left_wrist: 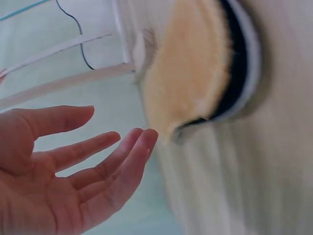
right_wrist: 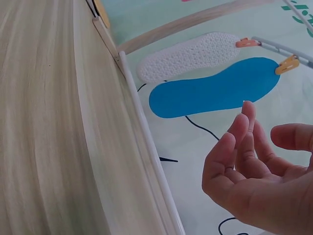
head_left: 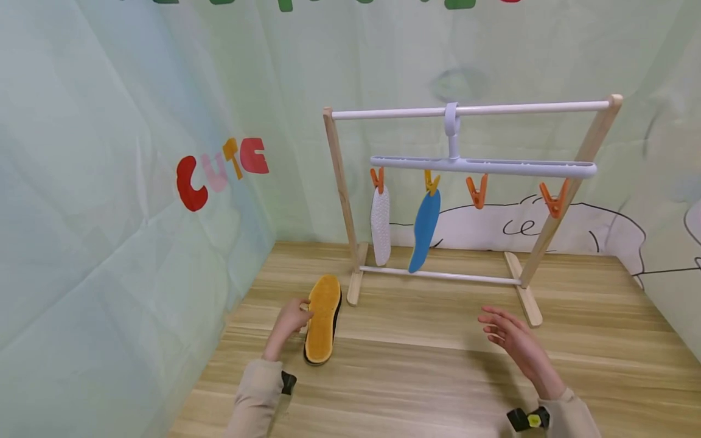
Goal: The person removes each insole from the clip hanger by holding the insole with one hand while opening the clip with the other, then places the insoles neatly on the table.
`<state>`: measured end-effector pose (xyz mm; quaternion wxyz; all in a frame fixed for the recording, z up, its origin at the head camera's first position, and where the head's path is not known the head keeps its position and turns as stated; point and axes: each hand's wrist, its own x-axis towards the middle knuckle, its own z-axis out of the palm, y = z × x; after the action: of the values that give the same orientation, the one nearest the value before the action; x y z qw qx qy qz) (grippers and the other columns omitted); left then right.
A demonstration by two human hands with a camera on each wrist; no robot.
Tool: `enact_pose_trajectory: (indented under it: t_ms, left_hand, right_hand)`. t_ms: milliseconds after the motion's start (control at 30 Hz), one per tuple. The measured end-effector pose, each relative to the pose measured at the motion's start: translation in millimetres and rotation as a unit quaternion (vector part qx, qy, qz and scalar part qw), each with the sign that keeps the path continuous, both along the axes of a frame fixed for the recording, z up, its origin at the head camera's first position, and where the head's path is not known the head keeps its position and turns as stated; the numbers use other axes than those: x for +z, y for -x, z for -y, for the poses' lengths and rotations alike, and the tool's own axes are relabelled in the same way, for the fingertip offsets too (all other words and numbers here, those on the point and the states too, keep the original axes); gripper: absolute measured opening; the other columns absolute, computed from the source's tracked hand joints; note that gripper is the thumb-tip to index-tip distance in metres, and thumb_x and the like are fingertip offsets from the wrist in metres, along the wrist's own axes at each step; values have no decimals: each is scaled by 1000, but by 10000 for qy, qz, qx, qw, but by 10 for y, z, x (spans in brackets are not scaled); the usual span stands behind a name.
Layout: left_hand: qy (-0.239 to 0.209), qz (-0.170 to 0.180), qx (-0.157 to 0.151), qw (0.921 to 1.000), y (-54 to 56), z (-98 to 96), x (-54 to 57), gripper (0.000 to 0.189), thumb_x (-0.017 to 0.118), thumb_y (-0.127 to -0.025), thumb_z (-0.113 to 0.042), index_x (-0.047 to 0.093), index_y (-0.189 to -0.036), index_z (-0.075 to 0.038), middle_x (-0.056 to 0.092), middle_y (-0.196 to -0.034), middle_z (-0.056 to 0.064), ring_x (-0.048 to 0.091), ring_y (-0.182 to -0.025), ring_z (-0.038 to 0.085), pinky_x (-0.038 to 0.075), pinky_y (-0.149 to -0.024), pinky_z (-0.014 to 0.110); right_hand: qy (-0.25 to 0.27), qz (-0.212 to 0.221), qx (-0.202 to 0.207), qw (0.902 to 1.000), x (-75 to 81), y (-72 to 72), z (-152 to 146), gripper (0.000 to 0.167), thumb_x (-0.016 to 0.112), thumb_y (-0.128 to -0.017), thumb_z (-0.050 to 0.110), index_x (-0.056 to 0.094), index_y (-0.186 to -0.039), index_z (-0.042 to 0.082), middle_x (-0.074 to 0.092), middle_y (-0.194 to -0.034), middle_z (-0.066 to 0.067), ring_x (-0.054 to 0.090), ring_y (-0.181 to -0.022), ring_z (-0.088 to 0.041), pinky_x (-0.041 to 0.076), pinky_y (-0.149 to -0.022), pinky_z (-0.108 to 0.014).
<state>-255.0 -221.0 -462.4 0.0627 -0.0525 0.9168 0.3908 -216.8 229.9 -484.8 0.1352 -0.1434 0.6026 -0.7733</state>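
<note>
A small stack of insoles (head_left: 323, 319), with a fuzzy orange-yellow one on top and dark and white edges beneath, lies on the table at the left. Beside its left edge is my left hand (head_left: 290, 319), which holds nothing; in the left wrist view its fingers (left_wrist: 112, 181) are spread and loosely bent. My right hand (head_left: 517, 347) hovers over the right part of the table, fingers loose and holding nothing. A white textured insole (head_left: 380, 225) hangs from an orange clothespin (head_left: 377, 180). Next to it a blue insole (head_left: 424, 231) hangs from a yellow clothespin (head_left: 431, 182).
A wooden rack (head_left: 341, 182) with white rods stands at the table's back. Its top rod (head_left: 526, 108) carries a pale lilac hanger (head_left: 509, 166). Two more orange clothespins, a middle clothespin (head_left: 477, 192) and a right clothespin (head_left: 555, 199), hang without insoles. Printed curtains (head_left: 137, 274) border the table (head_left: 416, 377).
</note>
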Motion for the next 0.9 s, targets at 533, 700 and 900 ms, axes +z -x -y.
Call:
enact_pose_trajectory:
  t_ms: [533, 700, 900]
  left_hand:
    - [-590, -1536, -715, 9838, 425, -409, -124, 30, 54, -84, -19, 60, -110, -4, 63, -71, 6, 57, -55, 14, 43, -46, 25]
    - [-668, -1709, -669, 9807, 332, -697, 77, 28, 55, -82, -13, 62, -106, 0, 67, -77, 13, 64, -61, 22, 46, -46, 27]
    - [-1209, -1559, -790, 9772, 153, -1011, 487, 27, 55, -84, -3, 57, -108, 8, 64, -88, 26, 65, -64, 24, 46, -44, 19]
  right_hand:
    - [-187, -367, -156, 9990, 305, 205, 55, 28, 29, -98, 17, 47, -118, 24, 64, -99, 14, 58, -85, 0, 47, -74, -15]
    - [-270, -429, -295, 9983, 475, 299, 73, 27, 31, -98, 17, 48, -118, 22, 65, -99, 14, 58, -85, 0, 48, -74, -15]
    - [-401, -578, -362, 9969, 663, 420, 72, 25, 32, -98, 21, 49, -115, 25, 63, -100, 16, 57, -86, 1, 46, -74, -15]
